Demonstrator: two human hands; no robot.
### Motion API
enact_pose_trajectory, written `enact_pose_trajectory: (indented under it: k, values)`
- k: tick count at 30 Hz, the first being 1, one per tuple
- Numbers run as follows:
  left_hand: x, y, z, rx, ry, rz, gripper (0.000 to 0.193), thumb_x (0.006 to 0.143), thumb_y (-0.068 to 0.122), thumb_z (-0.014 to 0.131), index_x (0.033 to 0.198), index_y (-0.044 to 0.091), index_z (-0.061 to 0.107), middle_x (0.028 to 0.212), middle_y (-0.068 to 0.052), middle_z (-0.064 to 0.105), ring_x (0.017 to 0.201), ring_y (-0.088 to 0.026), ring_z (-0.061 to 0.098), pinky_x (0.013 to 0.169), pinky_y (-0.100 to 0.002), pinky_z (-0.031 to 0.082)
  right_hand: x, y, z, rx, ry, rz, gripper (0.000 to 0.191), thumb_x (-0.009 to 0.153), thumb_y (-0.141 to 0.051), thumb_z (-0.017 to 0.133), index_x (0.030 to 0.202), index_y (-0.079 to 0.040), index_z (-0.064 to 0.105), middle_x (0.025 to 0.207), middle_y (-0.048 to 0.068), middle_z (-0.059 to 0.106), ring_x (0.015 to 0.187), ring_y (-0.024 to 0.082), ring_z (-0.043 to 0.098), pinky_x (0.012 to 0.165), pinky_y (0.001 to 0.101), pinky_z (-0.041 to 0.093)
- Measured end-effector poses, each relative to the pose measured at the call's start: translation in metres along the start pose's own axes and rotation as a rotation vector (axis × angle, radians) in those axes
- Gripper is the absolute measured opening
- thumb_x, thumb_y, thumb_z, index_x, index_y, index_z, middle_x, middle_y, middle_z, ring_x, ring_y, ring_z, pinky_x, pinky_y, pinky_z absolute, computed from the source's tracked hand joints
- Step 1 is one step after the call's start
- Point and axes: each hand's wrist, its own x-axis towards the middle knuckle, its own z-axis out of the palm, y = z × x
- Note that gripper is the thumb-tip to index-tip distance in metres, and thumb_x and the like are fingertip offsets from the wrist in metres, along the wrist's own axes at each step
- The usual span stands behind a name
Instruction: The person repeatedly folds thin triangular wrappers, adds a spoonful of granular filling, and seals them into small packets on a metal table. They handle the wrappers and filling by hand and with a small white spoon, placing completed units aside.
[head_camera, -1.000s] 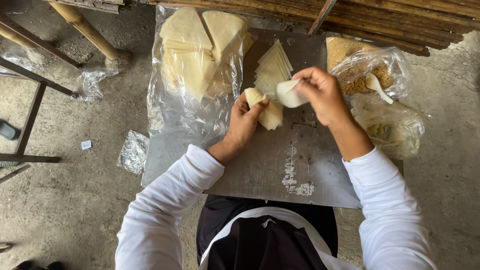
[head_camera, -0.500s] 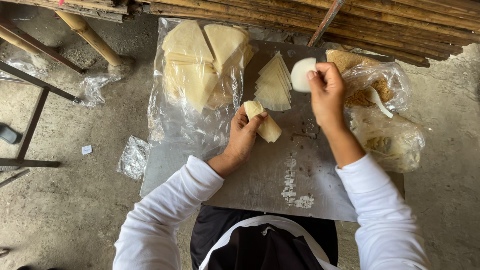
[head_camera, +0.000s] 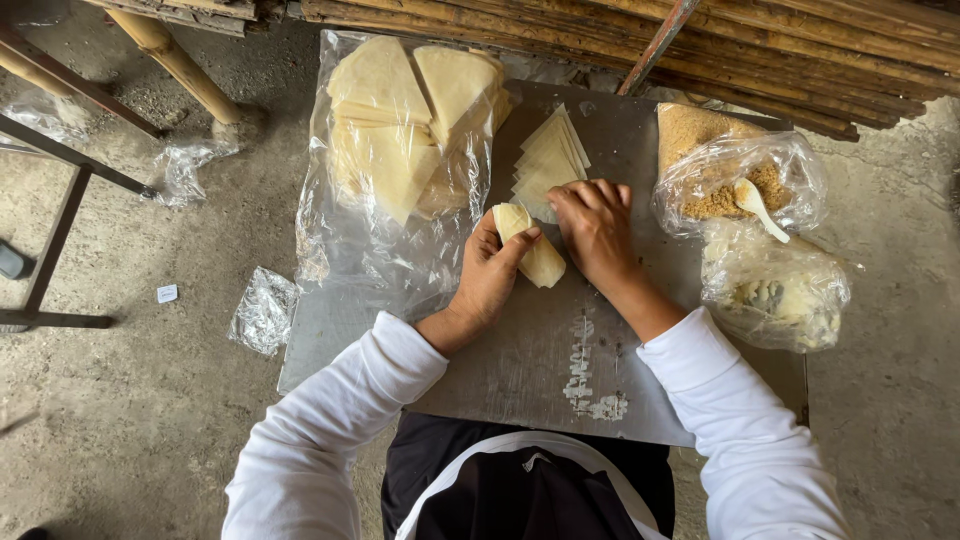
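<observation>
Head view, looking down. The left hand gripped a pale folded dough cone, thumb laid across its upper end and fingers curled beneath it; the cone lay slanted just above the middle of the grey metal bench. The right hand rested palm down just right of the cone, its fingers bent over the near edge of a fanned stack of dough triangles; whether it pinched a sheet could not be told, since the fingertips were hidden.

The stack of triangles lay on the far middle of the bench, touching the right hand. To its left, a clear plastic sheet covered the far left part of the bench and carried large pale dough sheets, piled and overlapping. At the far right stood an open plastic bag of brown crumbs with a white spoon resting in it. Just nearer than this lay a second plastic bag holding a pale yellowish filling.

White sleeves covered both forearms, and a dark apron with a white band showed at the near edge. A white smear marked the bench near the person. Crumpled plastic lay on the concrete floor to the left, and bamboo poles ran along the far side.
</observation>
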Motion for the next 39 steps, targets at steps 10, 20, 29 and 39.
enact_pose_trajectory:
  k: [10,20,29,39]
  values:
    - [-0.005,0.004,0.002,0.044,-0.003,0.025,0.017,0.096,0.011,0.068,0.110,0.005,0.060,0.099,-0.002,0.068,0.091,-0.009,0.065,0.082,-0.028,0.056,-0.007,-0.009,-0.005,0.013,-0.016,-0.065,0.021,0.098,-0.011,0.065,0.119,-0.011,0.069,0.111,0.001,0.069,0.103,0.020,0.060,0.092,0.0407,0.038]
    - [-0.006,0.004,0.000,0.044,-0.025,0.051,0.019,0.097,0.012,0.068,0.113,0.004,0.060,0.102,-0.003,0.068,0.094,-0.010,0.065,0.085,-0.028,0.056,-0.012,-0.013,-0.004,0.016,-0.021,-0.084,0.020,0.104,-0.020,0.062,0.122,-0.012,0.065,0.111,0.001,0.068,0.102,0.019,0.060,0.092,0.0405,0.037]
    - [-0.004,0.002,-0.001,0.062,-0.007,0.053,0.021,0.096,0.012,0.068,0.114,0.003,0.059,0.103,-0.004,0.068,0.095,-0.011,0.066,0.086,-0.028,0.057,-0.014,-0.012,-0.002,0.021,-0.037,-0.104,0.025,0.098,-0.020,0.069,0.122,-0.013,0.064,0.111,0.000,0.066,0.104,0.019,0.060,0.095,0.0410,0.036]
    - [-0.001,0.000,-0.002,0.047,-0.019,0.081,0.021,0.098,0.012,0.069,0.114,0.002,0.059,0.103,-0.004,0.068,0.095,-0.011,0.065,0.086,-0.028,0.056,-0.014,-0.009,-0.002,0.057,-0.064,-0.119,0.023,0.093,-0.023,0.073,0.112,-0.012,0.069,0.106,0.001,0.069,0.100,0.019,0.064,0.099,0.0442,0.035]
